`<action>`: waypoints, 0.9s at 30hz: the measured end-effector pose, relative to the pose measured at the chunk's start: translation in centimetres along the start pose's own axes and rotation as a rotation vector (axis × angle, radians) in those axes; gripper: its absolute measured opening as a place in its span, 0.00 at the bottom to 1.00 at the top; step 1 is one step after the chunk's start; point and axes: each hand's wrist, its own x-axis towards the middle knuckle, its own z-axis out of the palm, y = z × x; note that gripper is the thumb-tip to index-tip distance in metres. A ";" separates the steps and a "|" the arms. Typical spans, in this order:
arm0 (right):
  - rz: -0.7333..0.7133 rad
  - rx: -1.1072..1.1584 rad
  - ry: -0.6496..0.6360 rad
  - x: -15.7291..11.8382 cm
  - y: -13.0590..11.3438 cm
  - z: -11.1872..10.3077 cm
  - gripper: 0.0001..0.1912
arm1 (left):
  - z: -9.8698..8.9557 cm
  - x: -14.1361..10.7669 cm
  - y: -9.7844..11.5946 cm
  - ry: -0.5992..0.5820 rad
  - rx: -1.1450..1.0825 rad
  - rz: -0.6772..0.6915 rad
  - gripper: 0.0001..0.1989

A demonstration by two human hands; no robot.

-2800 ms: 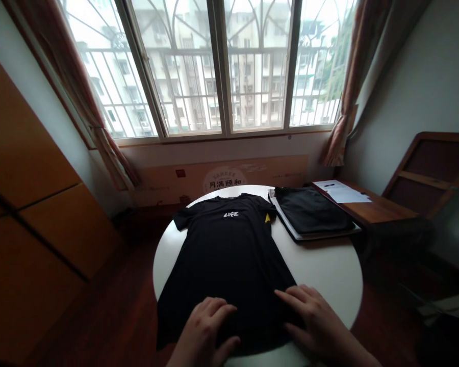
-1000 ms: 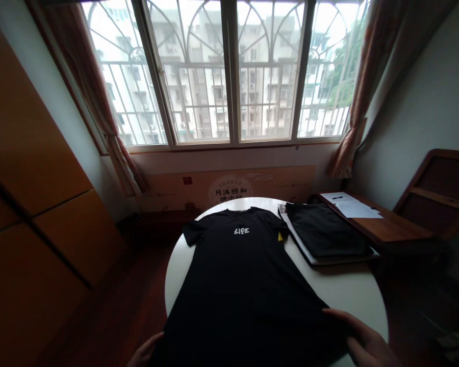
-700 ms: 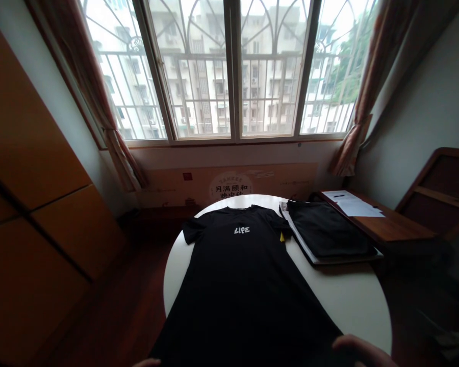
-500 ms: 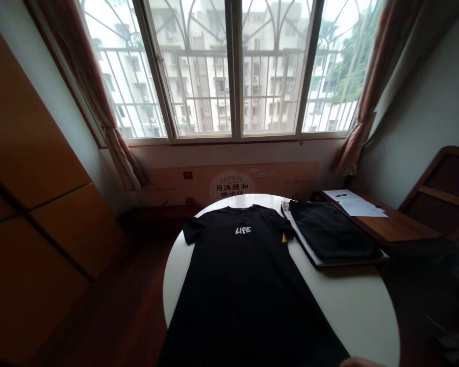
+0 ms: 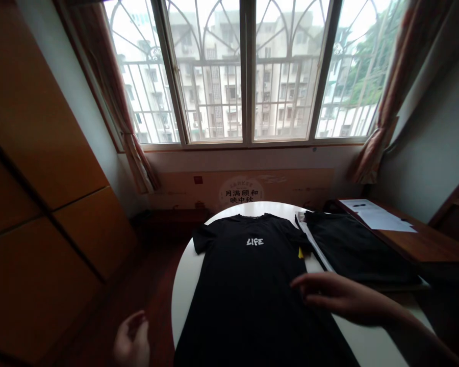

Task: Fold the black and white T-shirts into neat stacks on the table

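Note:
A black short-sleeved garment (image 5: pixel 248 295) with white print near its collar lies spread over a round white table (image 5: pixel 185 285), its lower end beyond the frame's bottom. A small yellow tag (image 5: pixel 300 252) shows by one sleeve. My right hand (image 5: pixel 329 295) hovers over the garment's right side, slightly blurred, its fingers pointing left and loosely bent with a gap between them; nothing shows in it. Left of the table, above the dark floor, my left hand (image 5: pixel 132 339) is raised with fingers curled and thumb apart, holding nothing visible.
Folded black cloth (image 5: pixel 359 244) lies on the table's right part, with a pale edge under it. A wooden desk (image 5: pixel 436 244) beyond it bears white papers (image 5: pixel 382 216). Orange cabinets (image 5: pixel 72 255) stand at the left; a window and curtains are behind.
Both hands have come into view, the right from the bottom right edge to above the garment. The camera view has shifted, so the table and garment appear lower and further right.

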 end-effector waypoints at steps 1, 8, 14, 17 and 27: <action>-0.064 0.172 -0.035 3.6 -1.2 0.2 0.24 | 2.5 1.1 1.5 0.014 0.003 0.074 0.23; 0.012 1.427 0.327 26.4 -4.2 3.7 0.14 | 18.6 8.5 9.9 -0.317 0.345 0.367 0.15; 0.119 1.551 0.509 35.7 -0.9 8.3 0.18 | 26.0 11.7 11.4 -0.529 0.622 0.452 0.16; 0.116 1.604 0.511 37.4 0.9 9.8 0.24 | 27.4 13.5 10.4 -0.583 0.734 0.393 0.16; 0.097 1.687 0.421 38.8 3.4 10.9 0.30 | 26.1 16.9 7.5 -0.636 0.666 0.341 0.08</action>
